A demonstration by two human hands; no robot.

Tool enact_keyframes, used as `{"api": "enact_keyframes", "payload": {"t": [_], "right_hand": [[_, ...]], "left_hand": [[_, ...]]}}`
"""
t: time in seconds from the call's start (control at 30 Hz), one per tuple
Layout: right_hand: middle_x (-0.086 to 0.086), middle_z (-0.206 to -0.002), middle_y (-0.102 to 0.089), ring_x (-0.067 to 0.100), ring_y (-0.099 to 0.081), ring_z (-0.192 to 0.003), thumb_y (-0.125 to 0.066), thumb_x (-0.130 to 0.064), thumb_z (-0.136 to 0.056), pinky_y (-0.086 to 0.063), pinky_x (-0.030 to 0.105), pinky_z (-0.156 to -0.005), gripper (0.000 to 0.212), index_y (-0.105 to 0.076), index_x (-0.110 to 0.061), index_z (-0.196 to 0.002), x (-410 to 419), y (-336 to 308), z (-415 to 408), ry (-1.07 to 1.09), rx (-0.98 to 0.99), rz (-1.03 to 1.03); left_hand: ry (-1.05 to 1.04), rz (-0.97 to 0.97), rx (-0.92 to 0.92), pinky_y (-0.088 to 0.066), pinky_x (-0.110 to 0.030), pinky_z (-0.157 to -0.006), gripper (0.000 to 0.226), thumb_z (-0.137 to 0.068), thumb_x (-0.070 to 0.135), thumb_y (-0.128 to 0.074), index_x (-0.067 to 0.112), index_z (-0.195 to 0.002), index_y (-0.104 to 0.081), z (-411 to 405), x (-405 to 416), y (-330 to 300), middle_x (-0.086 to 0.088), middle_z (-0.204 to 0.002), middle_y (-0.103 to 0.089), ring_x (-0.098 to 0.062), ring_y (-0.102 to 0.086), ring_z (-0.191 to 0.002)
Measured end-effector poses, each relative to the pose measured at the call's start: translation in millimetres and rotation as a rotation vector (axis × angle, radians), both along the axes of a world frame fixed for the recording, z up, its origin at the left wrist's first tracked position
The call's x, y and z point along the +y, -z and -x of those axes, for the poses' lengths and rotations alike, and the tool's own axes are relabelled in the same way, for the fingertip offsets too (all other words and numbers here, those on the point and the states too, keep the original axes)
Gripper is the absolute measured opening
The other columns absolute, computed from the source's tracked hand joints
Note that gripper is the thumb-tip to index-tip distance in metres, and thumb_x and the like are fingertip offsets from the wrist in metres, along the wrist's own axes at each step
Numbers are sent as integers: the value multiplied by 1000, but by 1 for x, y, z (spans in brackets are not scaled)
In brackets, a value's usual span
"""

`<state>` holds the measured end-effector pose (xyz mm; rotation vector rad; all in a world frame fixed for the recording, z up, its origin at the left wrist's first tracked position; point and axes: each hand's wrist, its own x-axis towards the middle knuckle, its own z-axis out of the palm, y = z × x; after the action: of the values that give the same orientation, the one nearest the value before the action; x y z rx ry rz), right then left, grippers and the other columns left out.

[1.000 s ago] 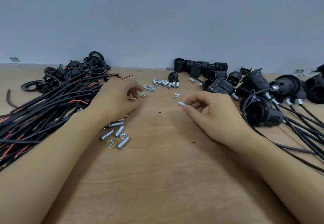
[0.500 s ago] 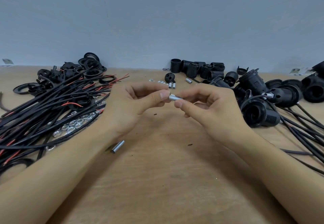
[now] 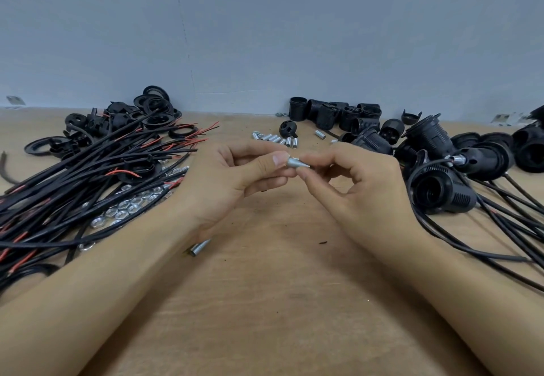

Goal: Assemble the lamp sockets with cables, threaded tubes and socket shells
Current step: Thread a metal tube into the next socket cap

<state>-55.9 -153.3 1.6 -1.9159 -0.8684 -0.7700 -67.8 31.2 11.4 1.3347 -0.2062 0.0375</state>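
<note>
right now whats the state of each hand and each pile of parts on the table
left hand: raised, pinching one end of the threaded tube
right hand: raised, pinching the other end
threaded tube: held between both hands, above the table
loose tube: lying beside the left wrist
cables: loose pile, unassembled
nuts: scattered under the cables
assembled sockets: lying on their sides, cables attached

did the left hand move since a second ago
Yes. The left hand went from the table by the cables up and right to the tube.
</note>
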Motion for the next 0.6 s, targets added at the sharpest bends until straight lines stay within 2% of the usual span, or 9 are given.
{"api": "enact_keyframes", "payload": {"t": [0.07,0.13,0.23,0.33,0.47,0.6], "right_hand": [[-9,-82,-73,7,-66,-75,-73,-12,-87,-52,15,-70,16,-73,-22,-99,-2,-1,0,9,-4,10],[-16,-74,-71,5,-67,-72,-71,-22,-89,-53,16,-65,10,-72,-31,-94,-2,-1,1,-1,105,-6],[-6,-71,-71,8,-67,-62,-69,-23,-91,-54,19,-59,13,-71,-34,-85,0,1,0,-75,331,-104],[2,-74,-73,12,-67,-63,-67,-17,-92,-55,22,-60,11,-74,-24,-87,0,0,-2,-177,456,-227],[1,-86,-74,18,-70,-76,-70,-9,-90,-57,24,-66,9,-74,-14,-96,0,2,-3,-182,350,-231],[-4,-87,-73,17,-70,-78,-71,-8,-89,-58,23,-69,14,-74,-16,-101,0,3,-3,-153,241,-184]], "left_hand": [[9,10,0,-58,-25,-75,20,-70,13,-76,5,-89,-76,0,1,0,-18,-93,-75,-24,-75,-87],[20,2,-15,-58,-29,-81,20,-67,7,-81,9,-86,-78,0,1,1,-15,-95,-76,-24,-74,-90],[-3,-80,-56,-57,-33,-89,27,-63,2,-85,16,-85,-79,1,0,0,-11,-99,-76,-22,-71,-97],[4,19,-36,-57,-28,-82,26,-60,7,-80,14,-85,-77,1,-1,-1,-12,-95,-76,-20,-73,-92],[-20,9,-47,-58,-28,-78,23,-60,20,-81,14,-82,-78,2,-3,-1,-15,-93,-76,-23,-74,-89],[-58,-11,-71,-58,-26,-72,20,-64,21,-79,14,-82,-76,3,-2,-2,-14,-88,-76,-22,-75,-81]]}}
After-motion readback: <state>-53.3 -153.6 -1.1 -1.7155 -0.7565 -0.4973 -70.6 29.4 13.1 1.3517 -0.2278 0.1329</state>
